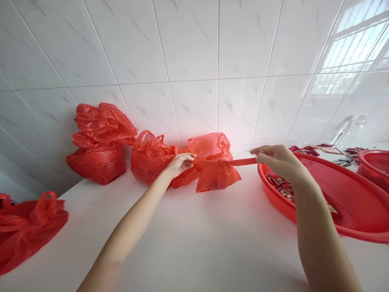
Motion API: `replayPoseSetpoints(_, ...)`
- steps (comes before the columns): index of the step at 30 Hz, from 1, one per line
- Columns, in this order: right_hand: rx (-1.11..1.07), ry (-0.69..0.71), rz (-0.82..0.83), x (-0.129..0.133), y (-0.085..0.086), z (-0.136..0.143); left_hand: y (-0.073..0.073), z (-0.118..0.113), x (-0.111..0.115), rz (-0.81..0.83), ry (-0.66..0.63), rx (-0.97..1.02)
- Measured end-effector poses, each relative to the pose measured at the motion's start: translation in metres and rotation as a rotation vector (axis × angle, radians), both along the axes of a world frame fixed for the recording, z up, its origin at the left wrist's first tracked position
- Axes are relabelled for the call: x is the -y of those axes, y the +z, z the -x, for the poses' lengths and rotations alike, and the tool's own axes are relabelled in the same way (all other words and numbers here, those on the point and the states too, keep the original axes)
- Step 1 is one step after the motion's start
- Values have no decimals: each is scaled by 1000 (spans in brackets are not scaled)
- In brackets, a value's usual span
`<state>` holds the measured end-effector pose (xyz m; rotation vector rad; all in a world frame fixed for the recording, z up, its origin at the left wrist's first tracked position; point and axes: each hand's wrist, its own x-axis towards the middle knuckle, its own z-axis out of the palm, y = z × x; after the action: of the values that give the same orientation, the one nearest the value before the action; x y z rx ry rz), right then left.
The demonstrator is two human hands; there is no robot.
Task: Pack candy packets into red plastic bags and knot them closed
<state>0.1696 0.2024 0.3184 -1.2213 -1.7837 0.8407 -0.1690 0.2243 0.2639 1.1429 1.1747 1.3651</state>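
A red plastic bag (217, 178) sits on the white table in front of me, gathered into a twist or knot at its top. My right hand (275, 160) pinches one of its handles, stretched out taut to the right. On the other side, my left hand (181, 163) is closed on the bag's left end, close to the knot. Behind the knot, more of the red plastic stands up in a loop against the wall. What the bag contains is hidden.
Other filled red plastic bags stand to the left: one beside my left hand (146, 166), a tall one (97, 162) by the wall, another (30, 231) at the left edge. A red mesh basket (358, 202) with small packets stands right, a second basket (375, 162) beyond. Tiled wall behind.
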Motion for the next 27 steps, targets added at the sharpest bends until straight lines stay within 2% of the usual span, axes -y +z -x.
replayPoseSetpoints(4, -43, -41, -67, 5, 6, 6, 11, -4, 1, -73, 44, 28)
replayPoseSetpoints(8, -163, 8, -107, 14, 13, 13, 33, -18, 12, -176, 62, 51)
replayPoseSetpoints(11, -310, 115, -79, 22, 13, 26, 51, -40, 30, -344, -19, -95)
replayPoseSetpoints(14, -376, 192, -128, 28, 9, 44, 62, -68, 49, -466, -182, -332)
replayPoseSetpoints(17, -362, 225, -209, 32, 3, 58, 66, -92, 62, -522, -288, -500)
replayPoseSetpoints(19, -364, 272, -240, 33, 1, 63, 65, -103, 64, -540, -330, -516)
replayPoseSetpoints(24, -410, 349, -229, 32, 2, 56, 68, -109, 64, -561, -337, -385)
replayPoseSetpoints(27, -379, 534, -105, 25, 0, 53, 73, -107, 66, -542, -350, -288)
